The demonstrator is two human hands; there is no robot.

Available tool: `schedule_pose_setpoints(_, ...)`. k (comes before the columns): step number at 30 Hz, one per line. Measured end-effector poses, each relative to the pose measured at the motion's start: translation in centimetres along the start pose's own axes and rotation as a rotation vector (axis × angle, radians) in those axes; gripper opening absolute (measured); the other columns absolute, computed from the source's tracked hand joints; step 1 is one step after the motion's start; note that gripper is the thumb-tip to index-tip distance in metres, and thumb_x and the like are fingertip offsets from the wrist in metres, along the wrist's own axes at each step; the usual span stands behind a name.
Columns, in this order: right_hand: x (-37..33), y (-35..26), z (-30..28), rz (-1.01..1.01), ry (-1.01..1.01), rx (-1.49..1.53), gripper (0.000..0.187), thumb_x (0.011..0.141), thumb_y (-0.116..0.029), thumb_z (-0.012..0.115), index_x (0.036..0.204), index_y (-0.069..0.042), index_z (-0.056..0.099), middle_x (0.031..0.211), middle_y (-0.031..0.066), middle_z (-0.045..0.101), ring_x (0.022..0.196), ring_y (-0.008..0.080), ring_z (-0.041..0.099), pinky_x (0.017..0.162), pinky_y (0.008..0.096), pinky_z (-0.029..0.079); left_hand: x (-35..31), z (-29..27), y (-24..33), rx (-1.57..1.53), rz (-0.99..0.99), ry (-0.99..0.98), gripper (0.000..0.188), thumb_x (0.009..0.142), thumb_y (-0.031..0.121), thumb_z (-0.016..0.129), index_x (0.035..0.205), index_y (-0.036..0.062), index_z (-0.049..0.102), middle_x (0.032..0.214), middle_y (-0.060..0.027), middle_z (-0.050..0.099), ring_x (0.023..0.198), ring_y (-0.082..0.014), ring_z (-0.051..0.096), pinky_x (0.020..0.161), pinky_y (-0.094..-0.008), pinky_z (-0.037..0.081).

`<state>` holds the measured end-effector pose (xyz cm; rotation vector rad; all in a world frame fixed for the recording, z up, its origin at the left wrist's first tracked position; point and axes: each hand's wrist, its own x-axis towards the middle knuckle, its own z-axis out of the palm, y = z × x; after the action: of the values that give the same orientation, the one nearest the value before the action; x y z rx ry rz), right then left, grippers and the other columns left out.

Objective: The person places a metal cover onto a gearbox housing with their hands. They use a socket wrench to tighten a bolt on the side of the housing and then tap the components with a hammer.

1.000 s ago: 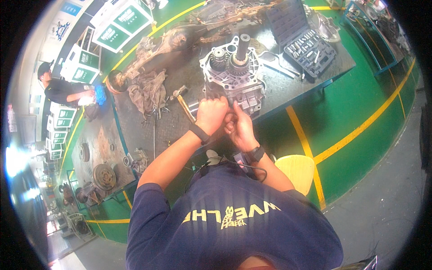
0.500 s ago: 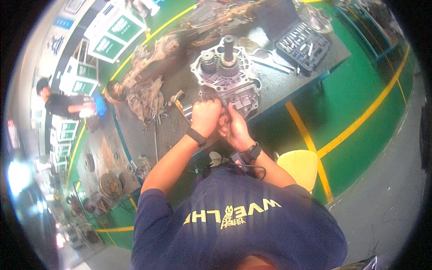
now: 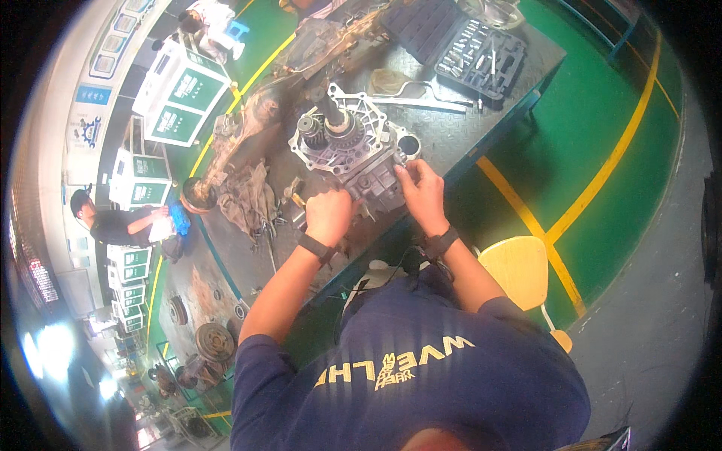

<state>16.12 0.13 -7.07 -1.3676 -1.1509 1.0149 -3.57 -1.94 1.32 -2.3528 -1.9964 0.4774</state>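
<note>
Fingers [image 3: 413, 167] of the right hand [image 3: 427, 198] bend against the gearbox [image 3: 359, 143]; the left hand [image 3: 329, 216] curls fist-like (either grip, I cannot tell) beside a hammer [image 3: 294, 188]. Beyond, a socket set [image 3: 481, 64] occupies the tabletop [image 3: 450, 129].

Two hands [image 3: 329, 218] were at one gearbox [image 3: 365, 158], with one hammer [image 3: 298, 200] left of it, one open tool case [image 3: 511, 60] beyond it and one chair [image 3: 517, 269] nearer right.

gearbox [image 3: 347, 143]: silver-grey | shirt [image 3: 444, 376]: navy, yellow lettering [image 3: 395, 364] | floor [image 3: 541, 165]: green, yellow stripes [image 3: 519, 199] | chair [image 3: 515, 270]: pale yellow
</note>
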Motion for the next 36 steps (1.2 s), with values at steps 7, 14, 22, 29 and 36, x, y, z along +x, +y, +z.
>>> schedule_pose_setpoints(7,0.4,1.0,0.2,0.011,-0.106,-0.064,0.03,0.1,-0.027,0.065,0.093,0.002,0.066,0.077,0.0155,0.069,0.07,0.0235,0.069,0.063,0.0383,0.051,-0.3,0.8,-0.3,-0.02,0.049,0.072,0.043,0.092,0.045,0.067,0.075,0.0058,0.071,0.071,-0.0152,0.071,0.064,-0.0333,0.071,0.059,-0.0449,0.055)
schedule_pose_setpoints(14,1.1,0.5,1.2,-0.05,-0.047,-0.042,0.04,0.105,-0.032,0.056,0.085,0.001,0.065,0.067,0.0062,0.061,0.059,0.0128,0.056,0.056,0.0333,0.046,-0.2,1.0,-1.4,-0.143,0.104,0.074,0.045,0.093,0.045,0.065,0.073,0.006,0.071,0.07,-0.0175,0.071,0.064,-0.034,0.072,0.058,-0.0445,0.055)
schedule_pose_setpoints(22,0.5,1.3,1.1,0.04,-0.037,-0.048,0.043,0.106,-0.038,0.055,0.082,-0.003,0.063,0.065,0.0,0.057,0.058,0.0061,0.052,0.054,0.0245,0.042,0.5,2.1,-2.2,-0.235,0.167,0.077,0.04,0.092,0.041,0.068,0.074,0.0055,0.072,0.071,-0.0168,0.071,0.067,-0.0327,0.073,0.059,-0.0437,0.056)
schedule_pose_setpoints(29,0.8,1.0,1.0,0.186,-0.075,0.199,0.042,0.104,-0.038,0.059,0.08,-0.005,0.061,0.066,-0.0017,0.055,0.056,0.0046,0.048,0.05,0.0223,0.038,0.2,1.4,-1.8,-0.167,0.136,0.043,0.025,0.087,0.028,0.067,0.074,0.0064,0.073,0.072,-0.0151,0.072,0.067,-0.0308,0.074,0.058,-0.0417,0.057)
schedule_pose_setpoints(36,1.6,1.5,0.7,0.203,-0.154,0.264,0.038,0.103,-0.035,0.062,0.082,-0.004,0.063,0.064,-0.0027,0.055,0.055,0.0048,0.047,0.05,0.0234,0.037,0.3,1.0,-1.6,-0.144,0.122,0.065,0.037,0.088,0.037,0.068,0.071,0.0048,0.072,0.069,-0.0168,0.07,0.064,-0.0332,0.071,0.057,-0.0437,0.055)
